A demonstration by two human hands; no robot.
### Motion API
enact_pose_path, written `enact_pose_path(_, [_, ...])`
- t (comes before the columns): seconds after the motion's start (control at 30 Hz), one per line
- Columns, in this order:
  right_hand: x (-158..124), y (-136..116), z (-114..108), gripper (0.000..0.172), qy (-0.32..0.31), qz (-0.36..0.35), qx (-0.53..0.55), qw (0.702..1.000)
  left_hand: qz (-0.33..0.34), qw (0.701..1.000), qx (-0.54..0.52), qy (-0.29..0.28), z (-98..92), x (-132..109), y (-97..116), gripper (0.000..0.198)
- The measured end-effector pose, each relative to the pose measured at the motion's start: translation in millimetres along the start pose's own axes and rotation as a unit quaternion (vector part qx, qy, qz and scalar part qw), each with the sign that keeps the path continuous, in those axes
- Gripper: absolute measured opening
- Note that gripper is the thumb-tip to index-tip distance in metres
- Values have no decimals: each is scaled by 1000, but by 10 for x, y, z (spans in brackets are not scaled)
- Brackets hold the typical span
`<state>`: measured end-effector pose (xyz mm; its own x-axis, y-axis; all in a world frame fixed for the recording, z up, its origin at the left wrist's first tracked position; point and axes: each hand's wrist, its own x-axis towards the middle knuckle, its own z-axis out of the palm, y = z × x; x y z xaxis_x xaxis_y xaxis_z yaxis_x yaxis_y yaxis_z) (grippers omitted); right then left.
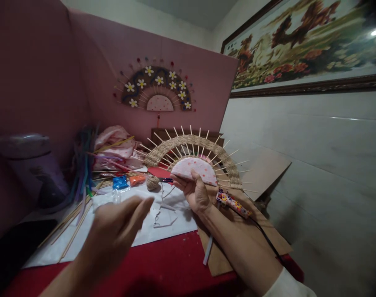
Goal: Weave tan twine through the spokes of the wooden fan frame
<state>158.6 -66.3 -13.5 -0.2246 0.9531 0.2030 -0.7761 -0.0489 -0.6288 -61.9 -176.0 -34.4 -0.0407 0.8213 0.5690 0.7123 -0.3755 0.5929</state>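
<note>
Right hand (196, 193) grips the fan (196, 165) mid-frame, thumb in front; left hand (121, 225) half-curls, blurred, at lower left, any hold unclear.

Before us, a flat white sheet (144, 235) lies on red cloth (163, 264). Near its back are, left to right, a blue plastic packet (120, 182), an orange packet (137, 179) and a round tan twine ball (152, 183). On our right, a long flowered tool (233, 203) seems to rest on a flat brown board (217, 264). We see a half-round tan twine fan (194, 165) in our right hand (196, 192), and behind it a half-round flowered fan (158, 80) on a flat pink panel (206, 82).
</note>
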Motion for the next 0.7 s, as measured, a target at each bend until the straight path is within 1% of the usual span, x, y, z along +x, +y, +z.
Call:
enact_pose_path(0.03, [4,-2,-4,24,-2,-13,-2,1000,-3,998,61,-26,35,255,65,19])
enact_pose_path(0.1, [7,-7,-10,21,-5,-35,-6,999,-10,981,177,-73,134,689,127,17])
enact_pose_path(0.13, [6,-9,-10,20,-7,-40,-7,999,-14,973,217,-78,201,846,119,17])
enact_pose_path(0.17, [5,-11,-8,20,-7,-42,-7,999,-3,972,215,-92,281,958,89,18])
enact_pose_path(0.2, [2,-14,-6,20,-7,-42,-7,999,16,971,212,-110,372,1028,41,19])
enact_pose_path(0.27, [-5,-20,2,21,-7,-38,-7,999,40,964,229,-131,567,1076,-72,24])
enact_pose_path(0.33, [-10,-28,9,23,-8,-42,-10,999,12,962,232,-142,741,1060,-172,30])
enact_pose_path(0.43, [-9,-45,6,22,1,-68,-15,998,-6,965,233,-116,890,1043,-266,26])
enact_pose_path(0.53, [10,-68,-10,24,19,-110,-23,994,-3,968,240,-79,900,1123,-316,21])
enact_pose_path(0.6, [28,-82,-26,27,31,-130,-28,991,19,971,237,-24,860,1259,-336,20])
enact_pose_path(0.67, [45,-91,-41,27,39,-139,-31,989,37,980,191,43,797,1458,-342,19])
enact_pose_path(0.7, [52,-93,-48,27,41,-141,-34,989,41,985,156,57,756,1574,-338,17])
